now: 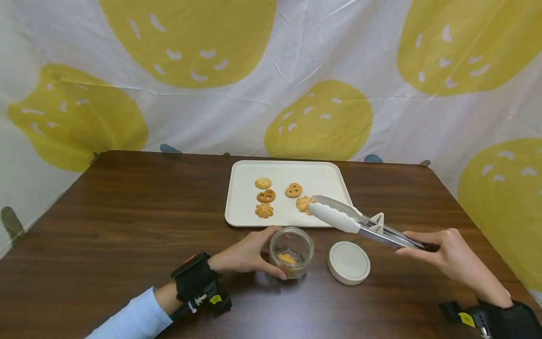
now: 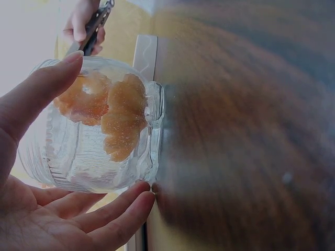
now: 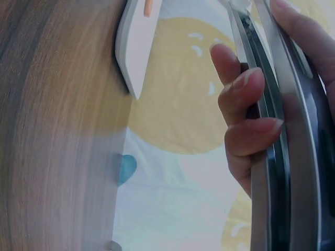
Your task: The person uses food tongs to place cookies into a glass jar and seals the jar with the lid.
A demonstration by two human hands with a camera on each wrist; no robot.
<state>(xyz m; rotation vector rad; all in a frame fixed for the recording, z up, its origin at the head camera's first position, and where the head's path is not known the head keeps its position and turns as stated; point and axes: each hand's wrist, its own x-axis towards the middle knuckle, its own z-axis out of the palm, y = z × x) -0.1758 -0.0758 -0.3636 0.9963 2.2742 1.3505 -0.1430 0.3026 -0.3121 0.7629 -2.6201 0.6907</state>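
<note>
My left hand (image 1: 247, 254) holds a glass jar (image 1: 302, 268) standing on the table, thumb on one side and fingers on the other. In the left wrist view, golden cookies (image 2: 125, 115) lie inside the jar. My right hand (image 1: 450, 254) grips metal tongs (image 1: 334, 217) with white tips. Those tips are at a flower-shaped cookie (image 1: 303, 204) on the white tray (image 1: 241, 176); whether they pinch it I cannot tell. In the right wrist view, fingers (image 3: 248, 136) curl round the tongs' handles (image 3: 298, 120).
Also on the tray are a round cookie (image 1: 263, 182), a pretzel (image 1: 266, 196), another flower-shaped cookie (image 1: 264, 210) and a cookie with holes (image 1: 293, 190). A white round lid (image 1: 349, 262) lies right of the jar on the brown table (image 1: 127, 226). A lemon-print cloth (image 1: 220, 117) hangs behind.
</note>
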